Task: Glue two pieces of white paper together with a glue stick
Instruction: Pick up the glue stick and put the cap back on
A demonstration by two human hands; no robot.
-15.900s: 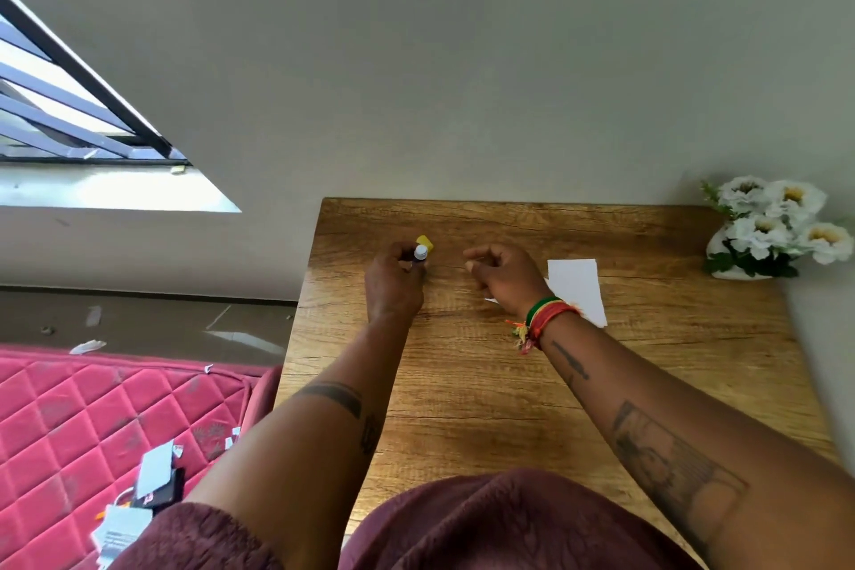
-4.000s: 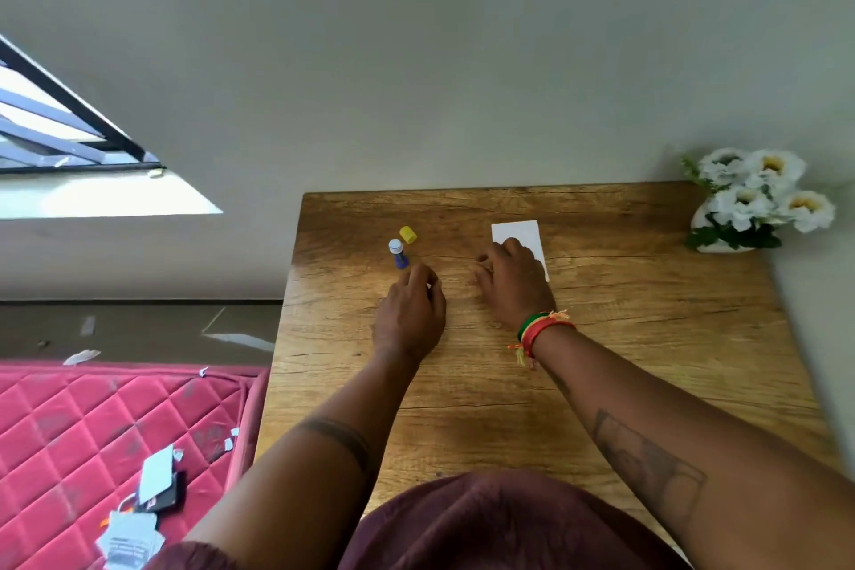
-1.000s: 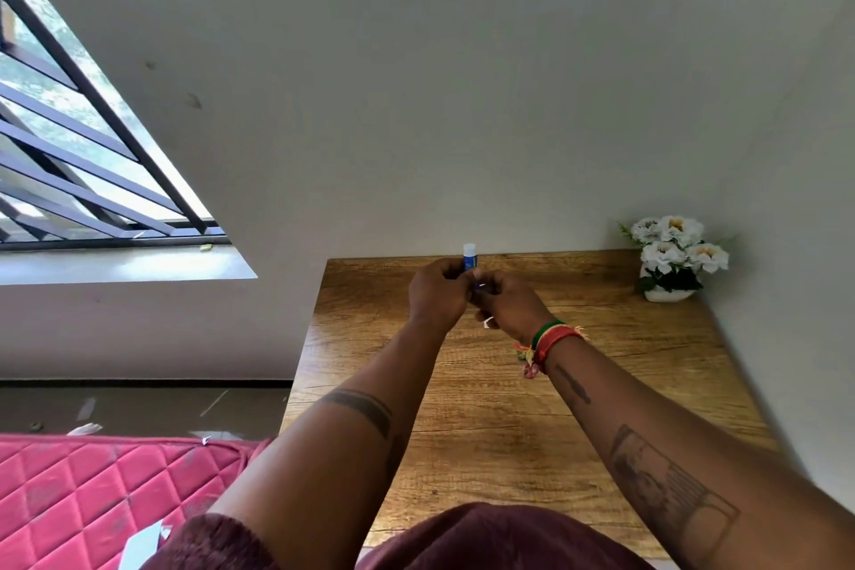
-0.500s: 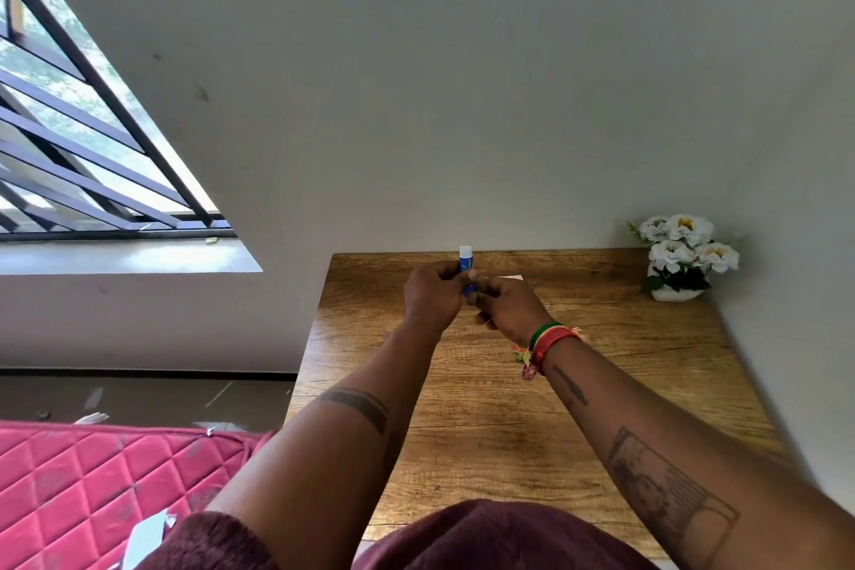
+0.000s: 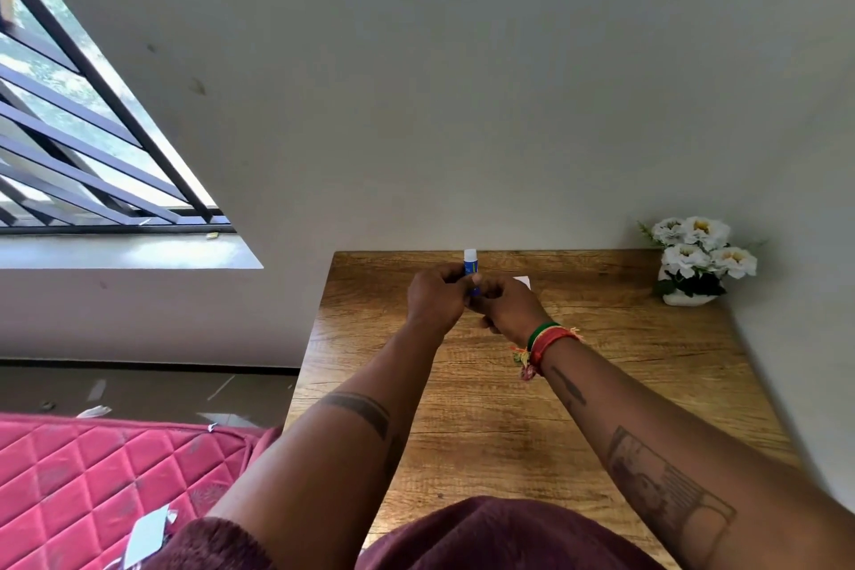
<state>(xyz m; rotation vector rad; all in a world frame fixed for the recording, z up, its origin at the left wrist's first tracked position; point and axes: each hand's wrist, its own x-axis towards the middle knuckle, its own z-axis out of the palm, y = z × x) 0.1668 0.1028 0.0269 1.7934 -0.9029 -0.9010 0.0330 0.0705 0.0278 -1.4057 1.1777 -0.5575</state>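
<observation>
Both hands have risen from the surface (image 5: 601, 407) since four seconds ago, when the glue stick (image 5: 471, 266) stood uncapped at eleven o'clock and the right palm pressed the white paper (image 5: 523, 280). Left hand (image 5: 437, 299) pinches the blue barrel upright, white top uppermost; right hand (image 5: 506, 308) closes its fingertips on the barrel's lower end, wrist carrying a braided bracelet (image 5: 543, 340). Only a corner of paper shows, flat on the wood at one o'clock of the hands; whether a second sheet lies with it cannot be told. Step in hand, apparently, is twisting the base to set the glue column or recapping; done well, one hand holds the barrel still while the other turns gently. A white pot (image 5: 689, 299) at two o'clock holds white flowers (image 5: 701, 248). No cap is visible.
</observation>
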